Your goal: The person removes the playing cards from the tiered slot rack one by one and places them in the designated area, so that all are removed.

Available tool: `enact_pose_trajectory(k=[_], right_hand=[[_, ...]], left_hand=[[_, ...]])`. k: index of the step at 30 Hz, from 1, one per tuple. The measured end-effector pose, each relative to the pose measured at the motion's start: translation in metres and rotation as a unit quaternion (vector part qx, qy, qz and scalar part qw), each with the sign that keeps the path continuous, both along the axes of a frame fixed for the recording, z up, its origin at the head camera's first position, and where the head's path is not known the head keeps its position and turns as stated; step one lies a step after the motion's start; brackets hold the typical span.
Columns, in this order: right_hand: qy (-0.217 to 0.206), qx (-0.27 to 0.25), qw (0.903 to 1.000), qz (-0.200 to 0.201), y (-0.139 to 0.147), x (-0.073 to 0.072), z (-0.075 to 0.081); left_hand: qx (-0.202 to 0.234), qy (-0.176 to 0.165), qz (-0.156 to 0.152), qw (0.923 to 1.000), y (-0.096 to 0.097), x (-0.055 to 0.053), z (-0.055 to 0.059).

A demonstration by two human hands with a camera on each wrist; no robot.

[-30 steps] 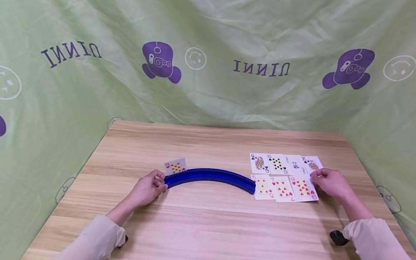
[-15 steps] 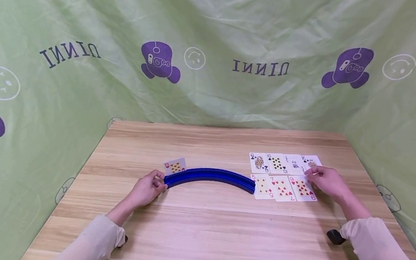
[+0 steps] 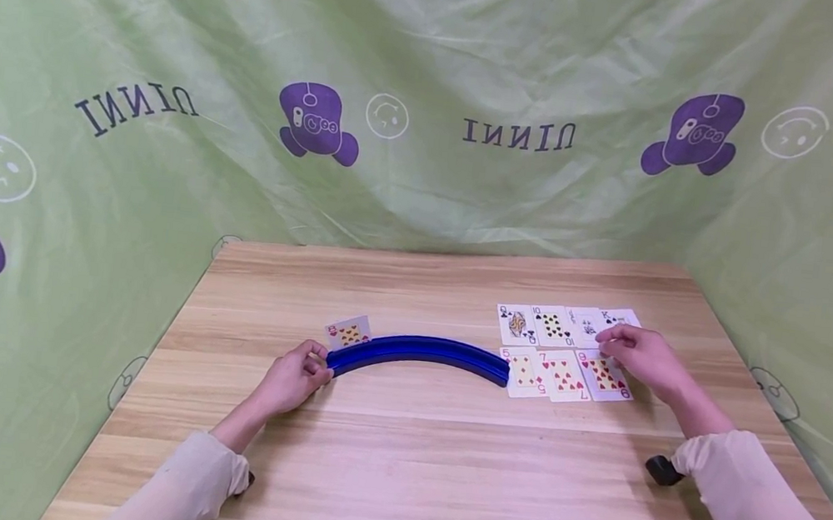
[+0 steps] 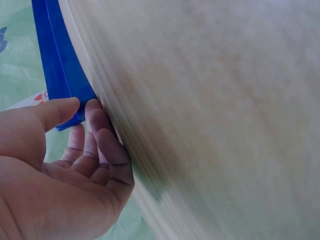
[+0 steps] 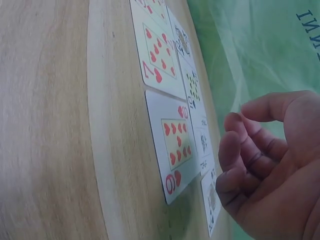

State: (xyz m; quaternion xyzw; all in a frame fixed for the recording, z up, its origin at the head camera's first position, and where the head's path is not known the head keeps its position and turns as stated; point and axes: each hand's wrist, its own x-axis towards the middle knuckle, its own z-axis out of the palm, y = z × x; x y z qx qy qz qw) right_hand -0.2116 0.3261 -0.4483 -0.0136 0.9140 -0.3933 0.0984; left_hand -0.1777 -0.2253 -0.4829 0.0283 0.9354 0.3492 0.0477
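Note:
In the head view, my left hand (image 3: 295,375) pinches the left end of a curved blue card holder (image 3: 419,348) between thumb and fingers. An eight of hearts (image 3: 349,333) stands at that end, its lower edge hidden by the holder. My right hand (image 3: 643,364) hovers above the face-up cards on the right, fingers loosely curled, nothing visible between thumb and index. Below it lie the nine of hearts (image 5: 176,142) and part of the king (image 5: 211,200). A card with small vertical lettering (image 3: 582,326) is near the fingertips.
The front row continues with a seven of hearts (image 3: 563,377) and a five of diamonds (image 3: 524,372), beside the holder's right end. Behind are a ten (image 3: 551,325) and a queen (image 3: 516,324). Green printed cloth (image 3: 424,185) borders the wooden table (image 3: 404,468).
My right hand has moved a little to the left, from the nine and king toward the lettered card. The left hand and the holder stay put.

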Motion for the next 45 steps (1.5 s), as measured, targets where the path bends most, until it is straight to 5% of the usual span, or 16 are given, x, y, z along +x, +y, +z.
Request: enact_pose_trajectory(k=[45], right_hand=[[0.047, -0.102, 0.9909, 0.075, -0.085, -0.01, 0.007]], left_hand=[[-0.001, 0.006, -0.004, 1.0, 0.0, 0.001, 0.0]])
